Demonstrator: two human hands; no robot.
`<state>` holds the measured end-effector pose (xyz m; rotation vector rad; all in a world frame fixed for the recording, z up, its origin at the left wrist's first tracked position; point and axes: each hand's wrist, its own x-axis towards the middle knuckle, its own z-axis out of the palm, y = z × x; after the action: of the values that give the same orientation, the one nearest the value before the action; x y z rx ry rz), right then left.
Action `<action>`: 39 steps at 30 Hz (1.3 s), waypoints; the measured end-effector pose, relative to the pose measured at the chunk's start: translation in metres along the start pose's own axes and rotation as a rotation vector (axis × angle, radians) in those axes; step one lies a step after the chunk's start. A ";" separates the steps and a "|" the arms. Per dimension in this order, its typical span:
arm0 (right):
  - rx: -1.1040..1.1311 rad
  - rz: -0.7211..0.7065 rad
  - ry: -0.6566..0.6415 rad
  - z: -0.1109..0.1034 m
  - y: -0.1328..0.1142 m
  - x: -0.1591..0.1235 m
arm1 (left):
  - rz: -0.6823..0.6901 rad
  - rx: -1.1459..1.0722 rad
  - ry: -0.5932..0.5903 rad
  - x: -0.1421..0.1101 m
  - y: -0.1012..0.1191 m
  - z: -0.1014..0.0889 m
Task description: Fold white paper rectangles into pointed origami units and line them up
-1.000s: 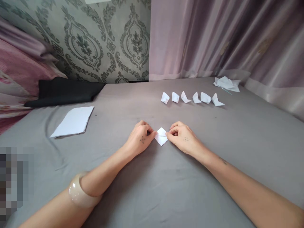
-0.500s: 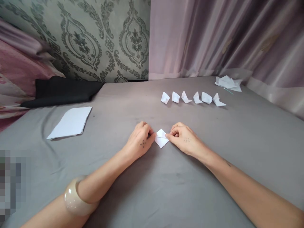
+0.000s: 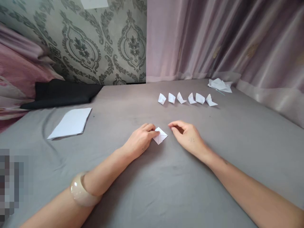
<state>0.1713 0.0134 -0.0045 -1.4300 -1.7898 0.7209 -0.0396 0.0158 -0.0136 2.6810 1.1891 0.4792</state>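
A small folded white paper square (image 3: 162, 136) lies with a corner toward me on the grey cloth. Creases and a folded edge show on its top. My left hand (image 3: 142, 138) grips it at its left side, thumb on top, fingers curled. My right hand (image 3: 186, 134) hovers just right of the paper, apart from it, holding nothing; its thumb and index finger are bent with a small gap between them. Beyond the hands stand several folded white paper pieces (image 3: 181, 98) in a row.
A stack of white paper sheets (image 3: 71, 123) lies at the left, in front of a black cloth (image 3: 66, 93). Crumpled white papers (image 3: 219, 85) and a thin light-blue stick (image 3: 220, 92) rest at the far right by the pink curtain (image 3: 190, 41). Patterned wallpaper (image 3: 106, 47) is behind.
My right hand has let go of the folded paper and moved slightly right. My left thumb has shifted further onto the paper. The view has tilted up slightly.
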 end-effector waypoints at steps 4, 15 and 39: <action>-0.163 -0.323 -0.103 0.012 -0.016 -0.018 | 0.013 0.019 -0.002 0.001 0.002 -0.002; -0.559 -0.370 -0.281 0.013 -0.028 -0.030 | -0.006 0.222 -0.049 -0.014 0.003 -0.014; -0.669 -0.452 -0.308 0.008 -0.025 -0.019 | -0.090 0.383 -0.156 -0.013 0.018 -0.019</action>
<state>0.1525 -0.0107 0.0069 -1.2596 -2.6433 0.0961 -0.0421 -0.0055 0.0065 2.8873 1.4740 0.0257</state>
